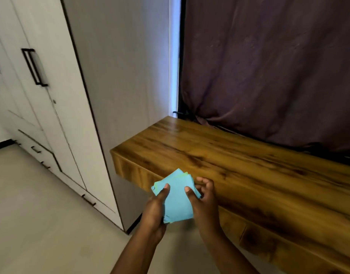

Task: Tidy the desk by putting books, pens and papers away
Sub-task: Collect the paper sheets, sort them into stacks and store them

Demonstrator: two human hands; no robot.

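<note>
A stack of light blue papers (176, 198) is held between two bare hands, seen from above. The left grip (154, 209) is clamped on the stack's left edge, with its thumb (164, 189) laid across the top sheet. The right grip (204, 202) is clamped on the right edge, thumb on top and fingers curled behind. The sheets are slightly fanned, and a green edge is shown among them. The stack is held at the front edge of a wooden bench (229, 155), near its left end; whether it touches the bench cannot be told. A dark purple curtain (269, 66) is hung behind the bench. A white wardrobe (42, 95) with black handles is seen to the left, on a pale floor (42, 214).
</note>
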